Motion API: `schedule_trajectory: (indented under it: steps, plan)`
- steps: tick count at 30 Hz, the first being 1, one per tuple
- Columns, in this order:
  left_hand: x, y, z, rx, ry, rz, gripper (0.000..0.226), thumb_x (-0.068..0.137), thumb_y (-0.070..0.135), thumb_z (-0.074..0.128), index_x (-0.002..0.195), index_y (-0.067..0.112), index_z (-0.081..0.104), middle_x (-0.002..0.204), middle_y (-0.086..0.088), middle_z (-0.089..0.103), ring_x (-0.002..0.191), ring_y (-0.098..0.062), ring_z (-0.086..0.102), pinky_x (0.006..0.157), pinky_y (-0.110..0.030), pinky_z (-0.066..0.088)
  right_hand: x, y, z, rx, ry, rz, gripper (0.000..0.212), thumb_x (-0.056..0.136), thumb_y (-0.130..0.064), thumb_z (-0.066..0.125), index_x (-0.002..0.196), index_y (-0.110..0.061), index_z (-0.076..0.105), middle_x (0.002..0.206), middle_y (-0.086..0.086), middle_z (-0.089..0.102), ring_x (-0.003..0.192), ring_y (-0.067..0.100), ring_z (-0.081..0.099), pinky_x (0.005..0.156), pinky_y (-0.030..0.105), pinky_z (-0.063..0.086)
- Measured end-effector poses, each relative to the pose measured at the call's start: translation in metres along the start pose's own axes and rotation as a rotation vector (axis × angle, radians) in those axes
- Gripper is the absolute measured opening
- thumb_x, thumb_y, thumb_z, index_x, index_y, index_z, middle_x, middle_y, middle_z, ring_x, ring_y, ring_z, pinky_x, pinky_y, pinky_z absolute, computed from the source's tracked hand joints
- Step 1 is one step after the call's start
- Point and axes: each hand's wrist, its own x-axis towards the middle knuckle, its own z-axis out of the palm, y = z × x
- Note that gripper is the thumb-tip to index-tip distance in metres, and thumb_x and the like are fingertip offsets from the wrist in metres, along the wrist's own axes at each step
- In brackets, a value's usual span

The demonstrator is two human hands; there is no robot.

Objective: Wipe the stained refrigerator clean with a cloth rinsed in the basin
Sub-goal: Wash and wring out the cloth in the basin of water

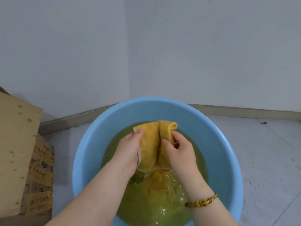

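We grip the yellow cloth [152,144] with left hand [128,150] and right hand [180,150], fingers curled, over the basin [91,144].

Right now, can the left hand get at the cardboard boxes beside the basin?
Probably yes. The left hand grips the yellow cloth over the blue basin; only its rim and bare floor lie between it and the cardboard boxes. It must release the cloth first.

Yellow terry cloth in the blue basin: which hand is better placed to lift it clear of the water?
Probably left. The left hand grips the yellow terry cloth along its side edge up to the top corner; the right hand only pinches a middle fold.
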Motion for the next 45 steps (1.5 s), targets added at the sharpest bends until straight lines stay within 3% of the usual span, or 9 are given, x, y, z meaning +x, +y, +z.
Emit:
schedule_trajectory:
  steps: [4, 9, 14, 18, 24, 31, 35, 38, 45]
  plan:
    - [-0.026, 0.014, 0.015, 0.005, -0.161, 0.187, 0.058, 0.059, 0.047, 0.073, 0.105, 0.015, 0.061, 0.099, -0.003, 0.07, 0.093, -0.015, 0.065, 0.08, -0.029, 0.05, -0.011, -0.01, 0.015, -0.309, 0.069, -0.44, 0.026, 0.084, -0.01, 0.05, 0.105, -0.015, 0.064, 0.078, -0.006, 0.048, 0.066, 0.011, 0.05, 0.059, 0.03, 0.044]
    - [-0.029, 0.013, 0.011, -0.01, 0.102, 0.256, 0.008, 0.081, 0.007, 0.062, 0.079, 0.014, 0.061, 0.073, -0.001, 0.064, 0.066, -0.012, 0.061, 0.06, -0.022, 0.048, -0.02, 0.0, 0.036, -0.515, 0.094, -0.793, 0.025, 0.073, -0.02, 0.044, 0.092, -0.014, 0.058, 0.084, 0.002, 0.061, 0.078, 0.017, 0.045, 0.066, 0.028, 0.038]
    - [-0.025, 0.021, 0.005, -0.157, 0.112, 0.242, 0.012, 0.087, 0.026, 0.057, 0.079, 0.018, 0.062, 0.077, 0.001, 0.068, 0.073, -0.013, 0.065, 0.065, -0.028, 0.051, -0.025, 0.016, 0.036, -0.146, 0.027, -0.459, 0.075, 0.066, -0.037, 0.068, 0.126, -0.041, 0.023, 0.136, -0.012, 0.02, 0.132, 0.004, 0.017, 0.114, 0.026, 0.02]
    - [-0.03, 0.026, 0.007, -0.156, -0.077, 0.141, 0.038, 0.086, 0.046, 0.046, 0.083, 0.014, 0.066, 0.072, -0.002, 0.072, 0.07, -0.015, 0.069, 0.069, -0.033, 0.054, -0.024, 0.012, 0.032, 0.018, -0.17, -0.106, 0.111, 0.062, -0.024, 0.082, 0.122, -0.057, -0.005, 0.128, -0.027, 0.031, 0.125, 0.004, 0.038, 0.105, 0.032, 0.036]
    - [-0.023, 0.023, 0.004, -0.017, -0.002, 0.033, 0.055, 0.083, 0.055, 0.046, 0.116, 0.013, 0.058, 0.109, -0.004, 0.066, 0.092, -0.016, 0.062, 0.084, -0.035, 0.049, -0.014, 0.009, 0.021, -0.406, -0.042, -0.138, 0.014, 0.07, -0.02, 0.063, 0.079, -0.023, 0.053, 0.075, -0.007, 0.055, 0.076, 0.016, 0.053, 0.064, 0.031, 0.046]
    - [-0.02, 0.014, 0.003, -0.01, -0.097, -0.057, 0.084, 0.046, 0.048, 0.074, 0.119, 0.013, 0.052, 0.103, -0.006, 0.062, 0.092, -0.022, 0.059, 0.084, -0.039, 0.05, -0.015, 0.012, 0.02, -0.748, 0.229, -0.766, 0.011, 0.052, 0.001, 0.054, 0.058, -0.008, 0.056, 0.063, 0.006, 0.056, 0.064, 0.022, 0.055, 0.04, 0.024, 0.043]
    - [-0.011, 0.008, 0.0, -0.074, 0.027, -0.029, 0.026, 0.075, 0.019, 0.069, 0.097, 0.008, 0.061, 0.081, -0.008, 0.063, 0.07, -0.02, 0.06, 0.064, -0.031, 0.048, -0.029, 0.004, 0.029, -0.76, 0.008, -0.485, 0.03, 0.056, -0.002, 0.067, 0.072, -0.014, 0.046, 0.073, 0.003, 0.058, 0.059, 0.021, 0.059, 0.039, 0.015, 0.018]
    - [-0.008, 0.006, 0.001, -0.154, -0.019, 0.034, 0.022, 0.079, 0.024, 0.064, 0.095, 0.01, 0.062, 0.069, -0.005, 0.064, 0.06, -0.016, 0.061, 0.054, -0.026, 0.05, -0.027, -0.002, 0.025, -0.477, -0.22, -0.054, 0.016, 0.083, -0.016, 0.055, 0.086, -0.018, 0.039, 0.096, 0.006, 0.062, 0.089, 0.026, 0.061, 0.063, 0.027, 0.043]
    - [-0.012, 0.011, -0.002, -0.297, -0.262, -0.03, 0.046, 0.059, 0.061, 0.05, 0.055, 0.015, 0.048, 0.034, 0.001, 0.04, 0.031, -0.011, 0.04, 0.039, -0.015, 0.036, -0.022, 0.001, 0.019, -0.026, -0.598, 0.142, 0.018, 0.07, -0.012, 0.074, 0.077, -0.012, 0.057, 0.073, 0.006, 0.06, 0.066, 0.019, 0.057, 0.065, 0.035, 0.053]
